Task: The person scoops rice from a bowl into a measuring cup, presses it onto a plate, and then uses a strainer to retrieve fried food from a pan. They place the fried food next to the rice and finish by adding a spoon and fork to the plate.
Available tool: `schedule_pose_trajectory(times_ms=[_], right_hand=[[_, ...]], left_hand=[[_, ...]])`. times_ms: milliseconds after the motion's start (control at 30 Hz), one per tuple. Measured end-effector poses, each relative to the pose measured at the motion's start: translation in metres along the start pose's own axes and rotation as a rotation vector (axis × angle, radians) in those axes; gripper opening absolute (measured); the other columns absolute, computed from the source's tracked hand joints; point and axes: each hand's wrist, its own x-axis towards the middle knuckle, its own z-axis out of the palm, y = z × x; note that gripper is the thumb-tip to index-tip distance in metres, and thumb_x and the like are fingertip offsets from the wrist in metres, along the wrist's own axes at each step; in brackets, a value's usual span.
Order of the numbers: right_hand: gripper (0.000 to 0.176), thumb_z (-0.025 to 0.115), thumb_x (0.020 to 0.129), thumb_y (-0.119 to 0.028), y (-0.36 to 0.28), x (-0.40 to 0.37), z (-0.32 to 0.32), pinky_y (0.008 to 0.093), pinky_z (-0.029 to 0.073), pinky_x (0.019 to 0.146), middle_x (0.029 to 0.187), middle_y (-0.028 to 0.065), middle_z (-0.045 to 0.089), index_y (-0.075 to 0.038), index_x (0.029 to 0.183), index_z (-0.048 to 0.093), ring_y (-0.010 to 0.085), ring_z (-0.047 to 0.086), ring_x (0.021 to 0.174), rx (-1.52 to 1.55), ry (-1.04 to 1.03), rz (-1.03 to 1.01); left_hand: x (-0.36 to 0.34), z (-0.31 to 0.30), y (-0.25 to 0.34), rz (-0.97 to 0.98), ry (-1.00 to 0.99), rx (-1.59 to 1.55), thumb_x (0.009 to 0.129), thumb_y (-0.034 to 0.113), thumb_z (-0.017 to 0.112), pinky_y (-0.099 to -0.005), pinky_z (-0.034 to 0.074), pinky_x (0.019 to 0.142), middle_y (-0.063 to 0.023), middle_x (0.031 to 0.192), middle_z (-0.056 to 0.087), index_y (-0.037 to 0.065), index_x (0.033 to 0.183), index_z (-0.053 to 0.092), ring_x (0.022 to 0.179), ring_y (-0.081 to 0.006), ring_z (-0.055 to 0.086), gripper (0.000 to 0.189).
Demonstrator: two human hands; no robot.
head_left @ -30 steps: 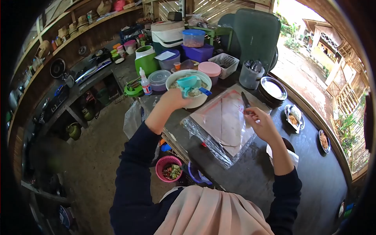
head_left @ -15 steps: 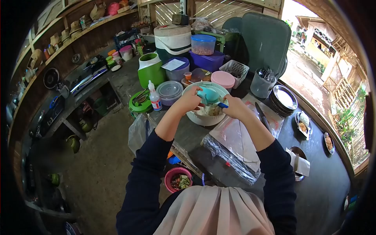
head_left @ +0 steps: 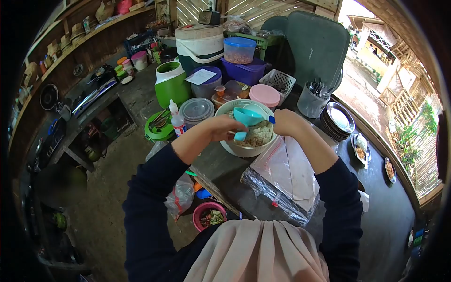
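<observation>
My left hand (head_left: 226,128) is closed at the left side of a white tub (head_left: 244,151) of cooked rice (head_left: 259,136). It grips a turquoise cup-shaped scoop (head_left: 248,116), tilted over the rice; a light blue end pokes out below the fingers. Over the tub's right rim, my right hand (head_left: 287,123) is closed around a utensil with a blue handle (head_left: 272,120). The working end of that utensil is not clearly visible. A pink-lidded container (head_left: 265,95) stands just behind the tub.
Wrapped brown paper sheets (head_left: 286,176) lie right of the tub. Stacked plates (head_left: 339,120) and a cutlery holder (head_left: 314,101) stand further right. On the left are a dropper bottle (head_left: 178,121), a green-lidded container (head_left: 159,127) and a green jug (head_left: 170,84). A pink basket (head_left: 208,216) sits below the table edge.
My left hand has moved left and down, and the turquoise scoop has tipped so its opening shows. My right hand has shifted slightly right and up. The view has shifted a little.
</observation>
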Motion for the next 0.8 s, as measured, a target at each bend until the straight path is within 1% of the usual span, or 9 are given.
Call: schedule_pose_trajectory(times_ms=[100,167,233,367,433,533,600,667,800], right_hand=[[0.033,0.057,0.063,-0.009,0.008,-0.004,-0.002,0.0386,0.050,0.069,0.086,0.0218,0.061,0.004,0.094,0.057,0.0318,0.062,0.079,0.009,0.090,-0.031],[0.039,0.057,0.072,-0.013,0.021,0.001,0.005,0.0426,0.046,0.069,0.080,0.0239,0.060,0.002,0.106,0.046,0.0385,0.059,0.075,0.117,0.276,-0.122],[0.037,0.056,0.074,-0.013,0.020,-0.011,-0.010,0.0430,0.046,0.069,0.079,0.0245,0.059,0.000,0.108,0.046,0.0389,0.059,0.075,0.132,0.271,-0.121],[0.033,0.050,0.079,-0.011,0.019,-0.015,-0.014,0.0439,0.045,0.068,0.079,0.0250,0.059,-0.004,0.111,0.046,0.0395,0.058,0.076,0.261,0.244,-0.150],[0.032,0.048,0.081,-0.012,0.018,-0.008,-0.006,0.0440,0.045,0.067,0.079,0.0243,0.059,-0.004,0.112,0.046,0.0391,0.058,0.076,0.238,0.254,-0.172],[0.031,0.047,0.079,-0.009,0.012,0.003,0.004,0.0443,0.046,0.067,0.082,0.0227,0.059,-0.003,0.109,0.046,0.0375,0.059,0.077,0.170,0.289,-0.204],[0.031,0.047,0.076,-0.006,0.006,0.006,0.006,0.0445,0.047,0.067,0.083,0.0219,0.060,-0.002,0.107,0.047,0.0364,0.059,0.079,0.124,0.308,-0.221],[0.033,0.048,0.075,-0.005,0.000,0.007,0.006,0.0433,0.048,0.064,0.080,0.0200,0.060,-0.002,0.108,0.048,0.0340,0.061,0.077,-0.025,0.340,-0.239],[0.034,0.047,0.073,-0.002,0.003,0.012,0.006,0.0417,0.049,0.062,0.078,0.0186,0.059,-0.003,0.107,0.050,0.0322,0.061,0.075,-0.104,0.287,-0.261]], left_hand=[[-0.004,-0.009,0.002,-0.105,-0.041,0.111,0.077,0.013,0.058,-0.0263,0.045,0.063,-0.0065,0.089,0.058,0.000,0.097,0.054,0.079,-0.0114,0.056,0.025],[-0.016,-0.008,0.010,-0.126,-0.049,0.196,0.076,0.009,0.055,-0.0264,0.045,0.061,-0.0065,0.086,0.058,0.000,0.095,0.054,0.079,-0.0115,0.055,0.022],[-0.029,-0.006,0.016,-0.169,-0.004,0.117,0.074,0.005,0.049,-0.0260,0.045,0.057,-0.0072,0.083,0.057,-0.001,0.094,0.054,0.073,-0.0118,0.055,0.021],[-0.056,-0.016,0.012,-0.227,0.071,-0.030,0.075,0.009,0.050,-0.0260,0.044,0.052,-0.0083,0.079,0.054,-0.002,0.085,0.053,0.059,-0.0127,0.051,0.015],[-0.064,-0.026,-0.001,-0.238,0.044,-0.288,0.076,0.011,0.046,-0.0252,0.041,0.048,-0.0064,0.076,0.052,0.002,0.092,0.051,0.055,-0.0116,0.048,0.019],[-0.074,-0.036,-0.015,-0.228,-0.015,-0.290,0.075,0.011,0.043,-0.0247,0.038,0.046,-0.0049,0.073,0.049,0.005,0.098,0.049,0.054,-0.0107,0.046,0.024],[-0.081,-0.034,-0.015,-0.247,0.010,-0.283,0.078,0.013,0.046,-0.0234,0.037,0.045,-0.0050,0.073,0.051,0.004,0.097,0.048,0.053,-0.0092,0.045,0.022],[-0.084,-0.023,-0.012,-0.146,0.142,-0.014,0.082,0.014,0.047,-0.0212,0.035,0.040,-0.0085,0.079,0.056,0.002,0.109,0.046,0.047,-0.0074,0.043,0.029],[-0.081,-0.015,-0.021,-0.024,0.183,-0.035,0.085,0.017,0.050,-0.0200,0.035,0.040,-0.0117,0.086,0.061,0.002,0.111,0.044,0.045,-0.0060,0.041,0.031]])
